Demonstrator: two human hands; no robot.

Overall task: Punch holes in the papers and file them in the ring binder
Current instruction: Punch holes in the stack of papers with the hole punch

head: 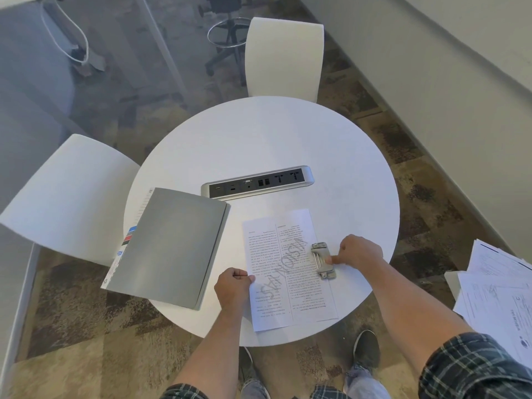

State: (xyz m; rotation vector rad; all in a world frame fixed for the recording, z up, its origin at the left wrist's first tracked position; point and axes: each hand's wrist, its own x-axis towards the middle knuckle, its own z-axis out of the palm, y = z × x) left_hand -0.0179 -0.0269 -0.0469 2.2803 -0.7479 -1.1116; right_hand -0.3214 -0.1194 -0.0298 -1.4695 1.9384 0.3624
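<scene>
Left hand (232, 286) pinches the paper's (283, 269) near-left edge, probably so it won't slide. Right hand (358, 251) grips the hole punch (323, 260) straddling the opposite edge, thumb pressing down. The closed ring binder (169, 247) sits just left of the left hand, ready for filing.

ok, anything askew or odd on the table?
The ring binder lies skewed, its near corner overhanging the table edge. The printed sheet also pokes past the near edge. Nothing spilled or damaged.
</scene>
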